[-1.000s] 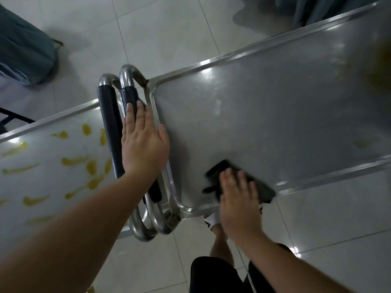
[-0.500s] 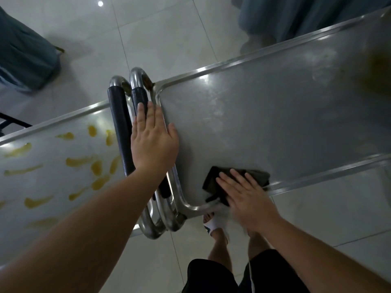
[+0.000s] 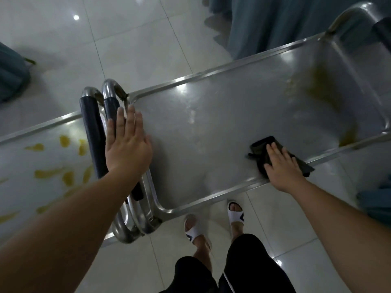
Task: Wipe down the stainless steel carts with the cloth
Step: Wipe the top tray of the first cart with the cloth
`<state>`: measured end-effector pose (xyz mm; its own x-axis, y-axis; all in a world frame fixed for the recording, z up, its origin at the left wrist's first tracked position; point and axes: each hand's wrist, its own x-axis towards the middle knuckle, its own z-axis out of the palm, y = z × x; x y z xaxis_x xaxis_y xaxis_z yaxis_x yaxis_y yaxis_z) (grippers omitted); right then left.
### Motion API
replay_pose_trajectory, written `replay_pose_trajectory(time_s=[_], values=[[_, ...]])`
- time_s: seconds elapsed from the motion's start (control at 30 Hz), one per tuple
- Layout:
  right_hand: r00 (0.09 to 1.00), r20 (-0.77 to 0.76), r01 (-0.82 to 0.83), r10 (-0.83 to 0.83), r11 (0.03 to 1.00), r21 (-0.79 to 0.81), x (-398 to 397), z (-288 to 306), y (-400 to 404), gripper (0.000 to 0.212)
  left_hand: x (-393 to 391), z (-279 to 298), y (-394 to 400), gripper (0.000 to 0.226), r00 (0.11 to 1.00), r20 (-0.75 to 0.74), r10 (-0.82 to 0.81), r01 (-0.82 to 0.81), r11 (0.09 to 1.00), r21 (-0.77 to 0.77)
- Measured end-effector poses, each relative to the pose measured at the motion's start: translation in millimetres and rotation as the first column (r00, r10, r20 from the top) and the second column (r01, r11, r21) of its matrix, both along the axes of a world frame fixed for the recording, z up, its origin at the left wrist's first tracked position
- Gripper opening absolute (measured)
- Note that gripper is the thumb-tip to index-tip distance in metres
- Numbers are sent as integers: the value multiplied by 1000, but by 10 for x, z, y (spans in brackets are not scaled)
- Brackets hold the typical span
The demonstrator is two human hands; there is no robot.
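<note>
Cloth (image 3: 267, 155) lies under the flat, straight-fingered right hand (image 3: 282, 168), which should press evenly toward the yellow smear (image 3: 323, 89), while the open left hand (image 3: 127, 146) steadies the cart (image 3: 211, 127).

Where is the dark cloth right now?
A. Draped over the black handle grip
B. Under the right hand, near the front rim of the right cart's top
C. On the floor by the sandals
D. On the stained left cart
B: the right hand presses the dark cloth flat on the right cart, close to its front rim.
</note>
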<state>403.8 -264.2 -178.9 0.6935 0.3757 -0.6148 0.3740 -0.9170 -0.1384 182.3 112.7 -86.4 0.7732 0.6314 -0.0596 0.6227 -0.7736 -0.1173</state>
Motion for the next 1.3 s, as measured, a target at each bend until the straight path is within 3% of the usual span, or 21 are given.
replay_pose_trajectory(time_s=[0.13,0.23,0.3,0.43,0.7,0.93,1.03,1.3], values=[[998,-43,-56,56,998,-13,81,35,-21,68,7,-8,20,65,994,-57,-95,97,995,23],[993,32,-113,112,994,13,51,7,-81,68,7,-15,-23,63,958,-205,-202,220,973,68],[985,109,-145,138,988,58,-5,-39,-154,68,68,-31,-152,63,950,-259,-175,192,981,40],[947,240,-251,212,958,142,-27,-103,-290,67,501,-81,-784,66,985,-170,9,-42,980,-194],[818,325,-562,474,780,276,377,-219,-528,69,1581,-457,-2127,64,993,-80,85,-112,883,-456],[805,359,-582,472,747,323,436,-335,-581,62,2167,-813,-2232,62,968,50,245,-201,884,-422],[803,388,-578,453,750,321,587,-339,-715,61,2271,-1007,-2162,63,960,40,277,-238,883,-404],[792,456,-543,406,810,222,1716,-330,-1462,60,2160,-1373,-2104,68,943,114,313,-257,901,-350]])
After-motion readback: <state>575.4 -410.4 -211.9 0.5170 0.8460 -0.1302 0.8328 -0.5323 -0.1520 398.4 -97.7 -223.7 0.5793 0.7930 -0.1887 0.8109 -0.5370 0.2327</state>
